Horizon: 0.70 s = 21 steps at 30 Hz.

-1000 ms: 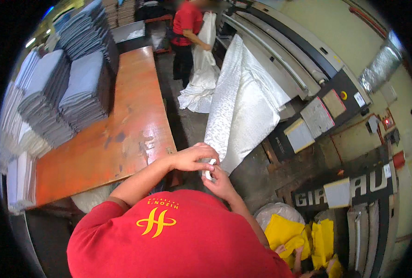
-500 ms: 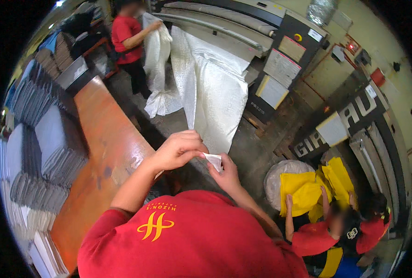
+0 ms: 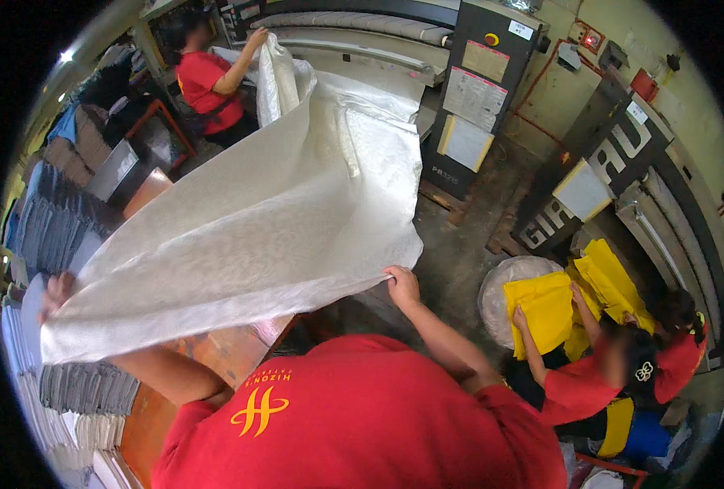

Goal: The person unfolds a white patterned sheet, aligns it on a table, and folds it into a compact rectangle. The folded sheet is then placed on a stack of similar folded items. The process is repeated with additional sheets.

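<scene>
A large white cloth [image 3: 248, 228] with a faint woven pattern spreads before me, its near edge stretched between my hands. Far to the left, my left hand [image 3: 58, 295] is closed on one corner area, slightly blurred and partly behind the fabric. My right hand [image 3: 403, 287] pinches the same edge near its right end. Across from me, a person in a red shirt [image 3: 209, 81] holds up the far end of the cloth in bunched folds. Part of the cloth hangs over an orange-brown tabletop [image 3: 244, 349].
Stacks of folded grey and white linens [image 3: 85, 387] line the left side. A dark machine panel [image 3: 480, 98] with roller beds stands behind the cloth. At right, two people in red handle yellow cloths [image 3: 541, 314] beside a round pale bundle [image 3: 496, 285].
My hands have moved from close together to wide apart, the left one far out to the left. The cloth, narrow and hanging before, is now spread and lifted over the table.
</scene>
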Each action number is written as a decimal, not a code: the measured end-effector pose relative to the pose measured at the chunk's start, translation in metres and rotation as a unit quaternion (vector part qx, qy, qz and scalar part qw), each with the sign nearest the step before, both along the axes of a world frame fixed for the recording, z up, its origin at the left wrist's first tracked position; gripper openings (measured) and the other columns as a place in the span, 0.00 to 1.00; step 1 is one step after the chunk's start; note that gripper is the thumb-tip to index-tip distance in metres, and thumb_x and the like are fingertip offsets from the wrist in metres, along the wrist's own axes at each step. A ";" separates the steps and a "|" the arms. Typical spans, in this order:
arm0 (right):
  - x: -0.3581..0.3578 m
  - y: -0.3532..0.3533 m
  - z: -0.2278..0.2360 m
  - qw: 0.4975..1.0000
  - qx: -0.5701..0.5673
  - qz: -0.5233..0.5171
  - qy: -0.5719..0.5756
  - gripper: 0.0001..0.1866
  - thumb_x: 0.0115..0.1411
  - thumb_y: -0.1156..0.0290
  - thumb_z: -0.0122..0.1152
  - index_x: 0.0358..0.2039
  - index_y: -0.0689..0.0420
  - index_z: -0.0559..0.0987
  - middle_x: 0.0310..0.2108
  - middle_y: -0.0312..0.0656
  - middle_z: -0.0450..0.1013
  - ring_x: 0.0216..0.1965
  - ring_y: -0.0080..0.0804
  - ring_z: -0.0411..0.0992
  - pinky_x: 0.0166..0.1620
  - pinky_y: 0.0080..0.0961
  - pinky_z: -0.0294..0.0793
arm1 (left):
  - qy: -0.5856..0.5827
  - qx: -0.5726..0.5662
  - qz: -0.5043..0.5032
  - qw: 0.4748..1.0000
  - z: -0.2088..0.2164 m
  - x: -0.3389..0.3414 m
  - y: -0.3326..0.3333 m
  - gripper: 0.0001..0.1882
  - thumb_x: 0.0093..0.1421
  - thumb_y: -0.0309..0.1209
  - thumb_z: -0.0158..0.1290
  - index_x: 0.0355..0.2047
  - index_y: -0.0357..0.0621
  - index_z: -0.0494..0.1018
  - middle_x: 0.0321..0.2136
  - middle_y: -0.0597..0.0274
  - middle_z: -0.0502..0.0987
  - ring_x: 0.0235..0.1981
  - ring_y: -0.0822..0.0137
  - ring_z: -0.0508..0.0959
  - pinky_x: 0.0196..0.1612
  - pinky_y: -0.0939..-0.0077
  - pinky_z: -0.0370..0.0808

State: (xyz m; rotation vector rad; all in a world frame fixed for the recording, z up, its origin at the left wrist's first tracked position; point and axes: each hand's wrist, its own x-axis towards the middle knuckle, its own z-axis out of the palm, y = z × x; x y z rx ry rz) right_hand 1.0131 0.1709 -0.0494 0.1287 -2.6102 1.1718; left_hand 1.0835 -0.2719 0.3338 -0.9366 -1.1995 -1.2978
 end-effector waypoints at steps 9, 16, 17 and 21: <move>0.027 -0.030 -0.017 0.953 0.021 0.244 -0.178 0.10 0.51 0.68 0.61 0.35 0.54 0.78 0.28 0.46 0.76 0.30 0.44 0.74 0.35 0.37 0.72 | 0.032 0.017 0.306 0.951 -0.016 0.033 -0.074 0.20 0.62 0.42 0.47 0.49 0.42 0.66 0.42 0.57 0.70 0.46 0.62 0.69 0.57 0.65 0.63; 0.103 0.029 -0.087 0.756 -0.167 0.265 -0.575 0.11 0.53 0.65 0.59 0.36 0.53 0.81 0.33 0.40 0.79 0.32 0.36 0.75 0.37 0.32 0.73 | -0.186 0.213 -0.027 0.959 -0.071 -0.069 -0.042 0.18 0.61 0.39 0.49 0.44 0.38 0.70 0.41 0.52 0.73 0.45 0.61 0.73 0.52 0.69 0.68; 0.115 0.044 -0.094 0.771 -0.160 0.270 -0.554 0.13 0.54 0.63 0.60 0.38 0.54 0.81 0.34 0.41 0.79 0.34 0.36 0.75 0.38 0.32 0.73 | -0.229 0.231 -0.040 0.945 -0.079 -0.088 -0.023 0.15 0.59 0.35 0.50 0.43 0.39 0.71 0.40 0.53 0.73 0.43 0.63 0.73 0.50 0.70 0.69; 0.144 0.079 -0.070 0.860 -0.046 0.201 -0.467 0.24 0.53 0.57 0.63 0.47 0.57 0.77 0.41 0.45 0.77 0.42 0.37 0.74 0.46 0.33 0.72 | -0.297 -0.151 -0.011 0.943 -0.108 -0.127 0.105 0.07 0.53 0.20 0.50 0.33 0.39 0.74 0.34 0.59 0.74 0.39 0.67 0.73 0.44 0.74 0.70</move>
